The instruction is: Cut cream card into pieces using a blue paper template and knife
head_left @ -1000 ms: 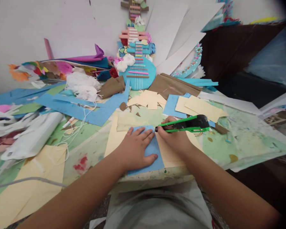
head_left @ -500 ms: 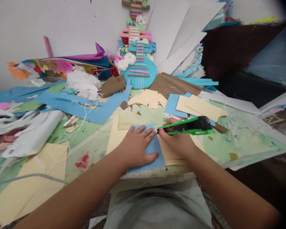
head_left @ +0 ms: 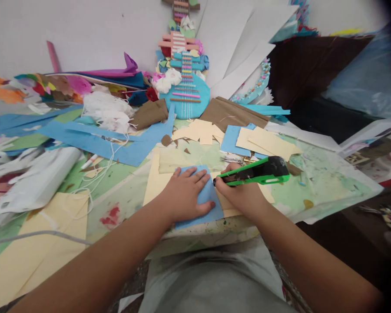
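Observation:
My left hand [head_left: 189,193] lies flat with spread fingers on a blue sheet of paper [head_left: 211,214], pressing it down. Beneath that sheet is cream paper [head_left: 152,182], which shows on both sides. In my right hand [head_left: 237,191] is a green and black utility knife [head_left: 260,170], held like a pen. Its front end is at the right edge of the blue sheet, beside my left fingertips. The blade itself is too small to make out.
Behind my hands are cream paper scraps [head_left: 202,130] and a blue paper guitar [head_left: 189,98] against the wall. White strings [head_left: 107,111], blue strips [head_left: 117,150] and a white power strip [head_left: 39,180] lie to the left. A grey cable [head_left: 35,234] crosses cream sheets at the lower left.
The knife's tip has moved slightly toward me along the right edge of the blue sheet. My left hand stays flat on the paper. The whole view has shifted a little.

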Demonstrator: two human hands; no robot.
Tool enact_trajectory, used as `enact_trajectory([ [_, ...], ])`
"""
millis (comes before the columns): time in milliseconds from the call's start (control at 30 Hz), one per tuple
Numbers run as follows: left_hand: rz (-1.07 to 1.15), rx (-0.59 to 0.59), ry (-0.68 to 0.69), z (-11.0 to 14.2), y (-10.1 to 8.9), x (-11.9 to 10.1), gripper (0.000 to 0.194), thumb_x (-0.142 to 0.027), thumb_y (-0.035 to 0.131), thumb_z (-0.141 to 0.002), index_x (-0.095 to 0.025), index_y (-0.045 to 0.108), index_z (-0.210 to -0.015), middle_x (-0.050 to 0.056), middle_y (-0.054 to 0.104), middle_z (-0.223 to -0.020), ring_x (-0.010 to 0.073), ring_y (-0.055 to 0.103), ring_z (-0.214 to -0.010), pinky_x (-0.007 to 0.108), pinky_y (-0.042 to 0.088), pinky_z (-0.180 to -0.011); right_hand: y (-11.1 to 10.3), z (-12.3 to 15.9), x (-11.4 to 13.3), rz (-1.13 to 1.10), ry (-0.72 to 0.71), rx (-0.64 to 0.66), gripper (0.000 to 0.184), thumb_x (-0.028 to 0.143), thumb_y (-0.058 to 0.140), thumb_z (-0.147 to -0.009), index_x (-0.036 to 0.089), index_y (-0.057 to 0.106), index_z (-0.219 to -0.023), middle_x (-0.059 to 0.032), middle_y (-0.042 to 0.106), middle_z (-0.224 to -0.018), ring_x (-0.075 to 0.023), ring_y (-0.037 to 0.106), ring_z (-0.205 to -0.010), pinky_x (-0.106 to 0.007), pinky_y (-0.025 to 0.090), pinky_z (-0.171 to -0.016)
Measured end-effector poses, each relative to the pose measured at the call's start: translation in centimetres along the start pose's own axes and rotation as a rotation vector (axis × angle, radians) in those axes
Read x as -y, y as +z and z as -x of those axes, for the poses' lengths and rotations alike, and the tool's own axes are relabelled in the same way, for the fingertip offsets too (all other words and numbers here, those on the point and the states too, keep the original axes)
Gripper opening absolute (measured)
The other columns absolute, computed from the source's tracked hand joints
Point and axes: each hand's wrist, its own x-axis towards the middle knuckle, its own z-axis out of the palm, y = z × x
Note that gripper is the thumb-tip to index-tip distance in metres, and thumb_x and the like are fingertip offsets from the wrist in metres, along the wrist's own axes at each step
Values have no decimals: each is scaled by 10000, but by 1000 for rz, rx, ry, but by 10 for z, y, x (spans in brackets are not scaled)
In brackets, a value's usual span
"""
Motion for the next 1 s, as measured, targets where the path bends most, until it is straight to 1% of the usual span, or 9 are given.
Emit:
enact_trajectory([
  [133,-3,1,0,-1,1,1,759,-659,323,-744,-184,330,-1337,65,304,-1401,333,268,-1258,570,143,-1002,-1,5,0,68,-23,17,91,260,453,-693,226,370,-674,0,526,-627,-168,501,-605,-291,354,-566],
  [300,-3,6,-1,-1,3,3,807,-700,328,-714,-187,327,-1337,69,302,-1403,336,256,-1263,568,137,-1002,-2,9,-4,-2,-15,27,118,275,461,-696,228,354,-683,14,524,-616,-167,515,-633,-289,370,-594],
  [467,-7,-3,5,-1,4,3,807,-705,312,-713,-194,324,-1337,71,286,-1409,326,253,-1264,575,133,-997,-2,16,-1,-94,31,30,143,299,468,-716,225,350,-684,29,493,-601,-142,507,-578,-281,385,-591],
  [567,-11,1,-7,-1,3,2,797,-699,317,-712,-200,331,-1333,69,286,-1410,320,260,-1262,562,133,-1003,-5,22,3,-114,53,15,170,289,486,-703,223,339,-651,31,494,-596,-130,498,-553,-272,381,-575],
  [700,-12,6,-13,-1,2,2,792,-699,308,-713,-203,337,-1329,63,283,-1412,321,251,-1266,550,132,-1010,-9,33,4,-147,128,9,189,287,506,-693,220,337,-638,34,492,-583,-117,488,-536,-251,376,-541],
  [867,-18,17,-18,-1,1,1,795,-694,310,-714,-198,327,-1335,66,281,-1412,314,249,-1268,548,133,-1010,-13,46,4,-146,155,10,197,315,520,-693,219,356,-642,56,465,-527,-102,459,-488,-237,366,-504],
  [1000,-20,16,-19,-2,1,1,801,-688,315,-717,-183,320,-1339,69,275,-1414,307,245,-1270,548,132,-1010,-16,52,13,-104,228,-10,189,316,526,-681,216,372,-634,61,470,-494,-99,450,-459,-230,349,-469],
])
